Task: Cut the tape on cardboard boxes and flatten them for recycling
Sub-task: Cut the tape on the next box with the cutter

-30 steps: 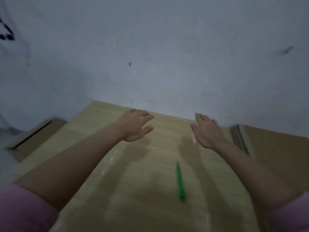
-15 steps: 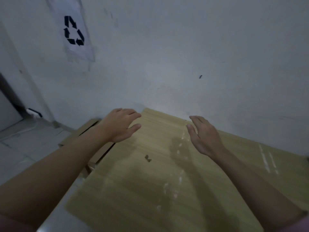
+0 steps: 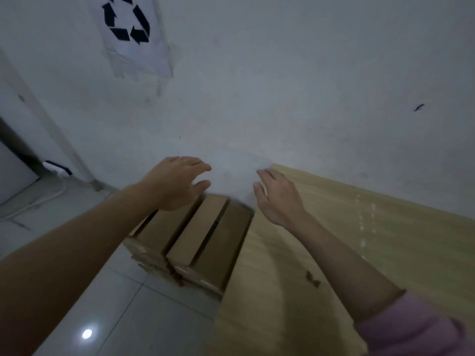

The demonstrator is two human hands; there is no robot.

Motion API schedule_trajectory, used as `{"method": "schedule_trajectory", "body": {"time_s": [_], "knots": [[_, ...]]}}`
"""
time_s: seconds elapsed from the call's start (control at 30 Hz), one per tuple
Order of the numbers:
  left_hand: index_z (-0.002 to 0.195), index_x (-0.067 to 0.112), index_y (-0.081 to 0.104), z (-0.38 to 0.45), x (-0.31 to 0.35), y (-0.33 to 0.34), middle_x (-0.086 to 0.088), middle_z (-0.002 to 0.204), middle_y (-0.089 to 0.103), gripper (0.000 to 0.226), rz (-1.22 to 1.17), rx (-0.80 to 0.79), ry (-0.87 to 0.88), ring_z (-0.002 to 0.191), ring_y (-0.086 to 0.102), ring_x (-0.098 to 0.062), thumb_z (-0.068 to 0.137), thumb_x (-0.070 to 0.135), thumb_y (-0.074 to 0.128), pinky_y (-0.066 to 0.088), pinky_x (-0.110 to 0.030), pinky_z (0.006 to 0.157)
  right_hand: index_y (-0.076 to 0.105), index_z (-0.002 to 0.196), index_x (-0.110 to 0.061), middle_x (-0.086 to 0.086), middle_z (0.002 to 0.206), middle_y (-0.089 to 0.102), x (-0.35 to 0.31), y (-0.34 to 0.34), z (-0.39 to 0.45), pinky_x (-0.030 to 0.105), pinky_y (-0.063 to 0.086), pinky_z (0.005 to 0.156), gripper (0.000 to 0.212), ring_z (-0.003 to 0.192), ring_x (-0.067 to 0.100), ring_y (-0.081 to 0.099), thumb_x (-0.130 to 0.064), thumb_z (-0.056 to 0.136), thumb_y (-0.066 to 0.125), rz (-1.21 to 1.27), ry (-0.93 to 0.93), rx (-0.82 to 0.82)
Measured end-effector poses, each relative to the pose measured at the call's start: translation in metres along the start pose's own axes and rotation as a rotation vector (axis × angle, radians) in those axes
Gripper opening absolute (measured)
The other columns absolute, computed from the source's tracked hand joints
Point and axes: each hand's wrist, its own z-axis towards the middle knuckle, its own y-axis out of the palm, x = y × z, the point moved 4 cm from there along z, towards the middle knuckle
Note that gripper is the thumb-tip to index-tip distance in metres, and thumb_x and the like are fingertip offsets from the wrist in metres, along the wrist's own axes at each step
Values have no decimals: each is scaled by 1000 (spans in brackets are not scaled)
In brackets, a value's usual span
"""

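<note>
A stack of brown cardboard boxes sits on the tiled floor, tight against the left edge of the wooden table. My left hand hovers over the far left part of the stack, fingers spread, holding nothing. My right hand hangs open above the table's far left corner, just right of the boxes, and is also empty. No cutter shows in this view.
A white wall stands close behind the table and boxes, with a recycling sign taped up at the top left. A white power strip with cable lies on the floor at the left. Grey floor tiles fill the lower left.
The view has swung left: the green cutter on the table has left the frame and the cardboard stack beside the table has come into sight. Both hands stay open and have shifted left with it.
</note>
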Motion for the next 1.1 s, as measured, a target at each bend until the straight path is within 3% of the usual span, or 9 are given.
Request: {"method": "schedule_trajectory", "body": {"time_s": [0.1, 0.27, 0.47, 0.6, 0.73, 0.93, 1.1], "knots": [[140, 17, 41, -4, -42, 13, -1, 145, 43, 70, -26, -26, -7, 133, 38, -18, 84, 52, 18, 27, -34, 109, 52, 128, -2, 15, 130, 54, -30, 33, 17, 37, 38, 96, 42, 118, 30, 50, -27, 97, 37, 7, 6, -27], [139, 17, 43, -18, -106, 40, -1, 142, 46, 70, -28, -69, 20, 131, 41, -18, 83, 51, 17, 28, -32, 106, 52, 127, -3, 13, 128, 54, -80, 88, 21, 36, 37, 97, 35, 116, 28, 49, -21, 98, 42, 47, 29, -54], [136, 16, 45, -37, -191, 76, -2, 141, 46, 46, -23, -137, 88, 129, 41, -18, 100, 41, 31, 30, -33, 106, 54, 127, 0, 17, 126, 56, -145, 150, 19, 40, 43, 93, 40, 111, 34, 55, -23, 96, 44, 101, 167, -55], [137, 18, 43, -53, -240, 99, 0, 141, 45, 63, -61, -190, 125, 130, 41, -18, 88, 49, 19, 29, -31, 104, 54, 126, 1, 17, 123, 58, -188, 188, 15, 38, 45, 90, 48, 109, 33, 56, -28, 92, 36, 97, 267, -86], [141, 18, 40, -59, -281, 131, 0, 146, 40, 54, -99, -209, 146, 134, 36, -16, 96, 45, 24, 26, -28, 106, 46, 134, -5, 11, 132, 50, -217, 234, 16, 34, 40, 95, 42, 115, 27, 51, -25, 99, 37, 103, 349, -154], [138, 16, 43, -42, -339, 211, -1, 143, 45, 44, -238, -182, 62, 130, 40, -18, 99, 35, 40, 30, -31, 106, 43, 135, -7, 9, 141, 40, -216, 323, 36, 31, 39, 100, 40, 122, 22, 45, -26, 100, 38, 159, 417, -272], [142, 12, 37, -10, -373, 304, -5, 146, 37, 51, -456, -161, -217, 130, 40, -23, 96, 34, 47, 33, -36, 105, 32, 142, -10, 5, 147, 29, -172, 406, 65, 28, 32, 101, 47, 129, 21, 38, -27, 100, 41, 243, 587, -290]]}}
